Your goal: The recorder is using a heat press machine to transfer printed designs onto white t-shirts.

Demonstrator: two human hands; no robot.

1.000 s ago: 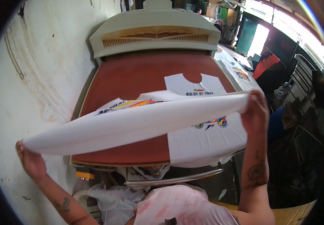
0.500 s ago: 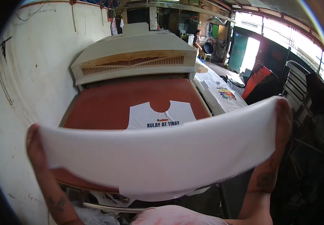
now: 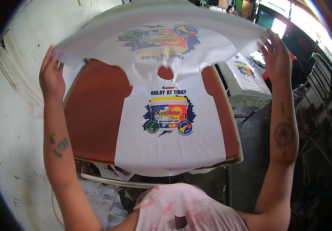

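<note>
Above the red worktop (image 3: 93, 119), a raised shirt (image 3: 162, 38), white, stretched wide between both hands, blurred at the edges, its colourful print upside down to the viewer. Left hand (image 3: 53, 75) pinching the shirt's left corner, fingers bent; right hand (image 3: 276, 57) gripping the right corner, fingers partly spread. Flat shirt (image 3: 169, 144), also white, lies on the worktop, print upright with a paint-bucket picture, hem hanging over the front edge. Lower edge of the raised one overlaps the flat one's neckline in view; can't tell if they touch. To the right, side worktop (image 3: 256, 101) with a printed white shirt (image 3: 244, 71) on it. Metal rail (image 3: 116, 182) in front of the red worktop, heap of white cloth (image 3: 104, 204) lower left. Stained wall (image 3: 16, 115) along the left; person (image 3: 230, 9) far back, upper right.
</note>
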